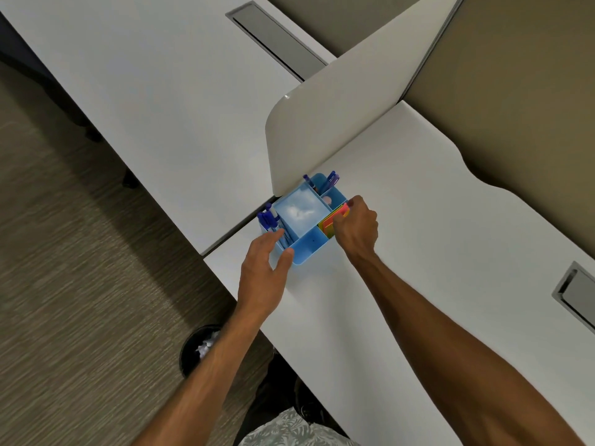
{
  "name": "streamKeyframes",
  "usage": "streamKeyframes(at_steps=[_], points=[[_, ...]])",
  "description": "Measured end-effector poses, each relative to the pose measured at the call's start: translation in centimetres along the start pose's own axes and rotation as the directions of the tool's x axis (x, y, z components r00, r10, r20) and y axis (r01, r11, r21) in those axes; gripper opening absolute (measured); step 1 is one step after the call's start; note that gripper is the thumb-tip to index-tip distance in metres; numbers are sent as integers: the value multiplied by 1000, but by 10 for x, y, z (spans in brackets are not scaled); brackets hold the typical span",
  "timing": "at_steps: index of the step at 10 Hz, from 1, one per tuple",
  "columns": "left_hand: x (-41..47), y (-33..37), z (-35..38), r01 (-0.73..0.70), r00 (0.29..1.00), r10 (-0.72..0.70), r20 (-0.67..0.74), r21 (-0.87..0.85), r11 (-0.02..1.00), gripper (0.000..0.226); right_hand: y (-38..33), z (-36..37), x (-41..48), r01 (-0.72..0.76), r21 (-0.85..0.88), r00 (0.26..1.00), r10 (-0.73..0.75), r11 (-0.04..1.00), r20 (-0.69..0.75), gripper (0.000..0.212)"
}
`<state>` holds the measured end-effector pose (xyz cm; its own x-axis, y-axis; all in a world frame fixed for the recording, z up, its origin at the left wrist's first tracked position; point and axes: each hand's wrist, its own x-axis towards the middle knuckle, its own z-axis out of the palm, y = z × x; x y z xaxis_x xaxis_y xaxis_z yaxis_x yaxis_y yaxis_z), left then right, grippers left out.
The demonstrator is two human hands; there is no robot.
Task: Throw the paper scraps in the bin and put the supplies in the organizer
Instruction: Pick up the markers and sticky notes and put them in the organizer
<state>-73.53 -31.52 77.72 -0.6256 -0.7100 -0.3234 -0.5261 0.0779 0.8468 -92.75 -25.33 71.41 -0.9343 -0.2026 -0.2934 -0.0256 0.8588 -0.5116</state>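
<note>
- the right hand [354,228] is seen with its fingers curled round a stack of bright pink, orange and green paper sticky notes [331,223], which is gripped at its top edge.
- the sticky notes are held standing in the right-hand compartment of a light blue plastic desk organizer [310,251].
- the left hand [262,268] is relaxed and spread, with nothing gripped. its fingertips are laid against the organizer's left side and its thumb against the near wall.
- blue and purple pens [269,220] are stood in the organizer's left compartment, just beyond the left fingertips.
- more purple pens [331,179] are stood in the far compartments.
- a small pinkish item [326,199] is seen in a small compartment beside the sticky notes; what it is cannot be told.
- the organizer is set on a white surface [418,252], near its left edge and at the foot of a beige divider panel [338,117].
- a round black bin [186,362] is stood on the grey-brown carpeted floor [80,252] below the surface's edge, partly hidden by the left forearm.
- white crumpled paper scraps [206,346] are seen inside the bin.
- a grey rectangular cable hatch [576,294] is set into the surface, well apart to the right.
</note>
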Motion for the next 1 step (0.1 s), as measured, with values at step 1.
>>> streamKeyframes(at_steps=[1], points=[[1, 8, 0, -97, 995, 98, 1, 126, 987, 59, -1, -12, -6, 69, -40, 994, -72, 997, -83, 29]])
